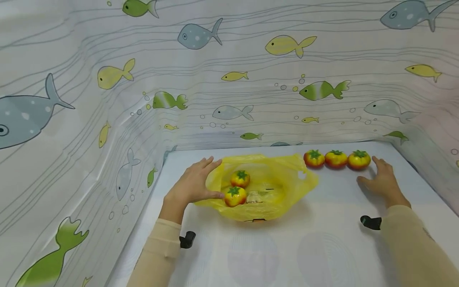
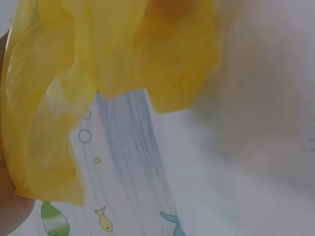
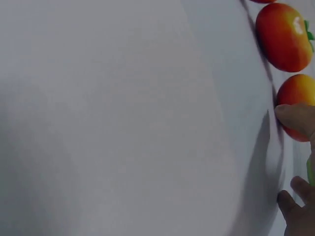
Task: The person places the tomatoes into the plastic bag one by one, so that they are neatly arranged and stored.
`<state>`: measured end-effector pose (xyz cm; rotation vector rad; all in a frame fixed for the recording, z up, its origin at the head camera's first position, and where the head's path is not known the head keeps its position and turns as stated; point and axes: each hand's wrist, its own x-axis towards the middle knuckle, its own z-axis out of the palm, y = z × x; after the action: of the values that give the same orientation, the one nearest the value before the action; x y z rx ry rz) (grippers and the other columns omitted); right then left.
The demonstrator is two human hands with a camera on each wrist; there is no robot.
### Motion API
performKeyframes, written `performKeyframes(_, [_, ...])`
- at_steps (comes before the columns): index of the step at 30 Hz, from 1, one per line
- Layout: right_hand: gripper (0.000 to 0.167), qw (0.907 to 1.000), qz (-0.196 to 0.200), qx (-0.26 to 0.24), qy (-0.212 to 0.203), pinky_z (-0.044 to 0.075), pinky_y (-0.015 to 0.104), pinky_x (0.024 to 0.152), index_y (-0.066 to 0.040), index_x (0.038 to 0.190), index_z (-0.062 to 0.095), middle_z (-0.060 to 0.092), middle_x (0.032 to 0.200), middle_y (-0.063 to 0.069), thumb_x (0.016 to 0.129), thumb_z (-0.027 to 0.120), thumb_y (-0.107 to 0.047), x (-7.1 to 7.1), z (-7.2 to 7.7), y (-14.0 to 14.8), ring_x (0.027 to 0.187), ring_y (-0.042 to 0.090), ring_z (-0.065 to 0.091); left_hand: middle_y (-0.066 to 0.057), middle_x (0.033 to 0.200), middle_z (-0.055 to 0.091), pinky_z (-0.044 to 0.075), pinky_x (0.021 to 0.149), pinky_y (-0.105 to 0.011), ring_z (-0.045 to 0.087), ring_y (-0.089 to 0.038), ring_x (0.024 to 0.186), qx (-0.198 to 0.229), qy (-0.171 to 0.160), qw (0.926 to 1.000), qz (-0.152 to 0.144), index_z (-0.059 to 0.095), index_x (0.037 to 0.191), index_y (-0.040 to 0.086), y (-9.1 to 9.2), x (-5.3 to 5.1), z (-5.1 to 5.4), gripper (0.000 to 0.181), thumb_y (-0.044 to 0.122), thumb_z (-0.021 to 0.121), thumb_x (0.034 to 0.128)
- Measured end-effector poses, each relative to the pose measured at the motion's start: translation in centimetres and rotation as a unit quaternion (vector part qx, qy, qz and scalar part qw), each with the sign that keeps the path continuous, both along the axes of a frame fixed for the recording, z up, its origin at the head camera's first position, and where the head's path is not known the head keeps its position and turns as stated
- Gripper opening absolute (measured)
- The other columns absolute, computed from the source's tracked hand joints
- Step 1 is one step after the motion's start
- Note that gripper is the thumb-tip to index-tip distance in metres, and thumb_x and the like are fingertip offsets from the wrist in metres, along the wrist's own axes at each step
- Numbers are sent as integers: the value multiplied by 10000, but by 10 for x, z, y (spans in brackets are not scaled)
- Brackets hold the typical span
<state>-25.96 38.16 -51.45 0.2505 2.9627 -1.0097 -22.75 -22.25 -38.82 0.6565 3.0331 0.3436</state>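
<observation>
A yellow plastic bag [image 1: 287,197] lies with its mouth spread toward me, two red-and-yellow tomatoes [image 1: 235,197] with green tops inside its left part. At the bag's left edge my left hand [image 1: 193,181] has thumb and fingers spread apart, touching the plastic. In the left wrist view the bag [image 2: 49,123] covers most of that hand. Three more tomatoes [image 1: 336,159] stand in a row right of the bag. Beside the rightmost tomato [image 1: 359,160], my right hand [image 1: 381,181] has its thumb and fingers apart. The right wrist view shows its thumb in front of a tomato [image 3: 295,93].
A white tabletop [image 1: 322,223] carries everything. Fish-patterned sheeting [image 1: 258,91] rises behind the table and on both sides. A black piece [image 1: 187,240] sticks out at the left wrist, and another black piece [image 1: 371,222] at the right one.
</observation>
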Motion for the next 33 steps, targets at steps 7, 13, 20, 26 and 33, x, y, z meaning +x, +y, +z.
performKeyframes(7, [1035,10000,-78,-21,-52,85,799,1116,-10,1626,-56,-96,1621,392,956,676,-302,-5,3,-12,1476,622,-36,-97,1686,286,261,1204,-654,274,-395,1539,-55,43,10000,-42,357,1615,282,0,1,1,1084,644,854,723])
performKeyframes(13, [979,9991,-336,-202,-171,107,793,1120,-24,1632,-46,-35,1627,392,991,625,-336,-7,1,-16,1468,633,29,-88,1689,279,287,1192,-655,309,-395,1523,14,116,9999,-61,187,1650,379,0,0,0,1188,655,857,709])
performKeyframes(20, [951,9945,-960,-402,-66,165,760,1146,1,1632,31,74,1630,386,1015,584,-466,-12,-7,-18,1473,614,117,-96,1690,272,323,1173,-656,344,-403,1503,89,253,9996,-100,91,1648,425,-1,-1,0,1257,673,862,687])
performKeyframes(26, [968,9878,-1384,-708,129,213,691,1189,21,1615,128,178,1621,376,990,564,-575,-17,-11,-23,1461,587,223,-81,1719,172,364,1153,-640,364,-420,1486,126,330,9993,-85,13,1651,408,-8,2,2,1305,700,845,689])
performKeyframes(33, [929,9782,-1538,-1230,652,297,614,1188,-12,1625,125,195,1662,295,998,600,-505,-22,5,-31,1491,501,293,-116,1701,230,359,1158,-638,342,-402,1504,146,360,9992,-85,35,1659,379,-13,4,3,1289,670,853,705])
